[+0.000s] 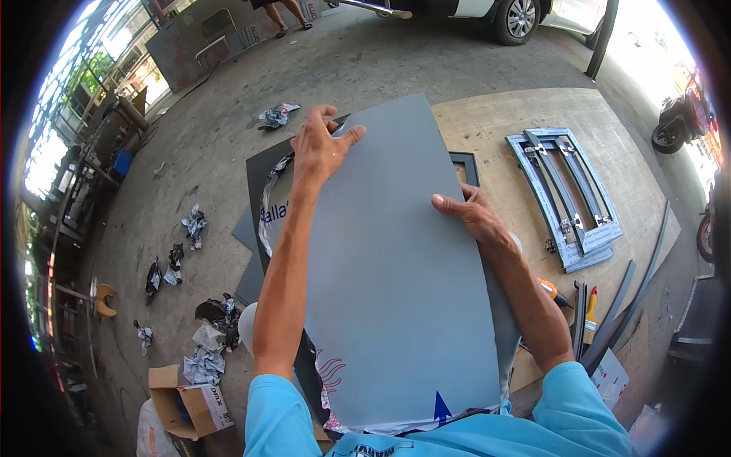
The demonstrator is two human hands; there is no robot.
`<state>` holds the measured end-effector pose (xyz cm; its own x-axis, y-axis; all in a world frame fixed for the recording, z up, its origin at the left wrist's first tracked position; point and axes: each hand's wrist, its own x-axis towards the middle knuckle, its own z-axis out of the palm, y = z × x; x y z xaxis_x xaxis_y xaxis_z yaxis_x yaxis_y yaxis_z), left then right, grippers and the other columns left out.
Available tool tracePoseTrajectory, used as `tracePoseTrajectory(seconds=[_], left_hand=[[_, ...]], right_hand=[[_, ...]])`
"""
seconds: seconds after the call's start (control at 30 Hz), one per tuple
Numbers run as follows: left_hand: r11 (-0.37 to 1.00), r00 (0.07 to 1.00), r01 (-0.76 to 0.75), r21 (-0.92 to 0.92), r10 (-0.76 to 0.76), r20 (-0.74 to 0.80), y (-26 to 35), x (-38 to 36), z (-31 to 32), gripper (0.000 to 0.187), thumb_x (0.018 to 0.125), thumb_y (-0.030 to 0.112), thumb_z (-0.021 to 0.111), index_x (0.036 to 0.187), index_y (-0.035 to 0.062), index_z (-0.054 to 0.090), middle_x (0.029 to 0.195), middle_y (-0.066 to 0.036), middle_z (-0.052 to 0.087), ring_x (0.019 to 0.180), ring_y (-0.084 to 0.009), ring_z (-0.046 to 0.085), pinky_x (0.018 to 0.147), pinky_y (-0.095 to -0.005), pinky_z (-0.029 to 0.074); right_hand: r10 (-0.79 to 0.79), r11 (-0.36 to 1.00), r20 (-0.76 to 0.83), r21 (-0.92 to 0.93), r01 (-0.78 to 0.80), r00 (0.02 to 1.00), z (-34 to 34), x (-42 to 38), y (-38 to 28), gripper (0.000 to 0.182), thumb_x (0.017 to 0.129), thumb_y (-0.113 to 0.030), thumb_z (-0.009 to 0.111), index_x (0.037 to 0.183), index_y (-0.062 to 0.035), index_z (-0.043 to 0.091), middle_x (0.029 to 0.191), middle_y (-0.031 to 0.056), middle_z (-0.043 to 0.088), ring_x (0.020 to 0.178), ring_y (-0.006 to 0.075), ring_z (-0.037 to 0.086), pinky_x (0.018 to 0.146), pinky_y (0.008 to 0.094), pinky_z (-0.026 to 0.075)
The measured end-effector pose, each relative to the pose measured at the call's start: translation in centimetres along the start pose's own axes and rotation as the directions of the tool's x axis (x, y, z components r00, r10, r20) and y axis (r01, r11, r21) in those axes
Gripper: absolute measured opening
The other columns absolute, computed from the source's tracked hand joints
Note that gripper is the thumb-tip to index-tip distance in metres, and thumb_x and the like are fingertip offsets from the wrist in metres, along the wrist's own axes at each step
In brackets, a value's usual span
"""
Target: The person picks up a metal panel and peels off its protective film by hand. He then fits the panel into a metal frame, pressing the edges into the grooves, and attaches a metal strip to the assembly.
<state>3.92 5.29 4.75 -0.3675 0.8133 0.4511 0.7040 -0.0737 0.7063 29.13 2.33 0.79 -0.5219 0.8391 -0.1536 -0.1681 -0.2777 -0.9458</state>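
Observation:
A large flat grey panel (396, 266) tilts up in front of my body, with a blue arrow printed near its lower edge. My right hand (481, 219) grips the panel's right edge, thumb on the face and fingers behind. At the upper left edge, my left hand (321, 152) has its thumb and fingers apart, the thumb lying over the panel face. Crumpled protective film (274, 179) hangs along the left side, and more is bunched at the bottom. Behind the panel, a dark sheet (255, 171) shows partly.
Right of the panel, metal frames with hinges (567, 198) lie on a plywood board (518, 114). Near my right arm are an orange drill (553, 292), a brush (592, 305) and metal strips (609, 312). Film scraps (205, 358) and a cardboard box (190, 404) are at left.

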Motion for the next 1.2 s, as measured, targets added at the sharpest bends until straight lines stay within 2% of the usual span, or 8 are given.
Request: tracePoseTrajectory(seconds=[0.07, 0.27, 0.43, 0.53, 0.67, 0.8, 0.87, 1.2], left_hand=[[0.921, 0.99, -0.13, 0.368, 0.138, 0.004, 0.1, 0.7, 0.6, 0.04, 0.075, 0.037, 0.074, 0.094, 0.004, 0.063, 0.083, -0.004, 0.061, 0.071, -0.0158, 0.053, 0.07, -0.0298, 0.044], [0.994, 0.959, 0.101, -0.053, -0.083, 0.272, 0.7, 1.3, -0.7, 0.026, 0.079, 0.033, 0.069, 0.086, 0.0082, 0.063, 0.082, -0.004, 0.063, 0.073, -0.0172, 0.059, 0.085, -0.0363, 0.032], [0.999, 0.999, -0.035, -0.04, 0.034, -0.022, 1.0, 0.4, 1.8, 0.035, 0.081, 0.031, 0.068, 0.103, 0.0069, 0.057, 0.083, -0.006, 0.063, 0.072, -0.0197, 0.06, 0.077, -0.0364, 0.046], [0.969, 0.995, -0.077, 0.236, 0.089, -0.041, 1.5, 1.2, 2.5, 0.038, 0.077, 0.036, 0.072, 0.096, 0.0057, 0.061, 0.079, -0.006, 0.064, 0.073, -0.0202, 0.061, 0.078, -0.0354, 0.046], [0.989, 0.975, 0.127, 0.08, -0.14, 0.175, 3.7, 1.7, 1.3, 0.043, 0.07, 0.043, 0.077, 0.082, 0.003, 0.063, 0.077, -0.005, 0.063, 0.075, -0.0169, 0.058, 0.072, -0.0306, 0.045], [0.983, 0.977, 0.011, 0.185, -0.051, 0.209, 3.1, 0.9, 2.1, 0.04, 0.069, 0.041, 0.077, 0.077, 0.0052, 0.063, 0.068, -0.005, 0.062, 0.073, -0.0231, 0.059, 0.093, -0.0382, 0.036], [0.92, 0.951, -0.279, 0.276, 0.305, -0.057, 2.0, 0.3, 3.5, 0.043, 0.066, 0.039, 0.08, 0.084, 0.0053, 0.061, 0.073, -0.007, 0.062, 0.076, -0.0246, 0.06, 0.09, -0.0384, 0.04], [0.976, 0.936, 0.114, 0.186, -0.168, 0.309, 6.1, 1.7, 2.6, 0.046, 0.066, 0.038, 0.08, 0.088, 0.0029, 0.06, 0.077, -0.009, 0.063, 0.08, -0.027, 0.062, 0.08, -0.0371, 0.046]], right_hand=[[-0.021, 1.0, -0.014, -0.006, 0.021, 1.0, 0.4, -0.2, -0.5, 0.049, 0.075, -0.026, 0.076, 0.108, 0.0058, 0.058, 0.087, 0.0149, 0.065, 0.074, 0.0173, 0.064, 0.064, 0.0293, 0.054], [-0.048, 0.999, -0.01, -0.004, 0.048, 0.999, -0.1, -0.1, -0.3, 0.047, 0.076, -0.025, 0.076, 0.107, 0.0062, 0.059, 0.089, 0.0141, 0.065, 0.074, 0.0165, 0.063, 0.064, 0.0284, 0.053], [0.007, 0.999, -0.063, -0.043, -0.009, 0.998, 0.5, -0.4, -0.4, 0.046, 0.077, -0.025, 0.074, 0.107, 0.0063, 0.059, 0.088, 0.0156, 0.065, 0.075, 0.018, 0.064, 0.063, 0.0297, 0.054], [-0.008, 0.997, -0.065, -0.072, 0.004, 0.998, 0.0, 0.0, -0.1, 0.046, 0.078, -0.025, 0.074, 0.107, 0.0066, 0.059, 0.089, 0.0165, 0.065, 0.076, 0.0194, 0.065, 0.064, 0.0302, 0.054], [-0.063, 0.998, -0.004, 0.003, 0.063, 0.998, 0.0, -0.2, -0.1, 0.044, 0.078, -0.024, 0.074, 0.107, 0.0068, 0.059, 0.089, 0.0162, 0.065, 0.076, 0.0189, 0.065, 0.064, 0.03, 0.054], [-0.093, 0.995, -0.012, 0.04, 0.094, 0.996, 0.1, 0.0, 0.1, 0.042, 0.078, -0.021, 0.073, 0.106, 0.0072, 0.06, 0.089, 0.0166, 0.065, 0.074, 0.0186, 0.065, 0.063, 0.0301, 0.054], [-0.054, 0.998, -0.002, 0.044, 0.054, 0.999, 0.1, -0.2, -0.5, 0.042, 0.078, -0.021, 0.074, 0.106, 0.0073, 0.06, 0.088, 0.0167, 0.065, 0.073, 0.0184, 0.065, 0.063, 0.03, 0.054], [-0.073, 0.997, -0.011, -0.018, 0.073, 0.997, -0.2, -0.5, -0.2, 0.043, 0.077, -0.022, 0.074, 0.105, 0.0075, 0.06, 0.086, 0.0157, 0.065, 0.071, 0.0176, 0.064, 0.062, 0.0288, 0.054]])
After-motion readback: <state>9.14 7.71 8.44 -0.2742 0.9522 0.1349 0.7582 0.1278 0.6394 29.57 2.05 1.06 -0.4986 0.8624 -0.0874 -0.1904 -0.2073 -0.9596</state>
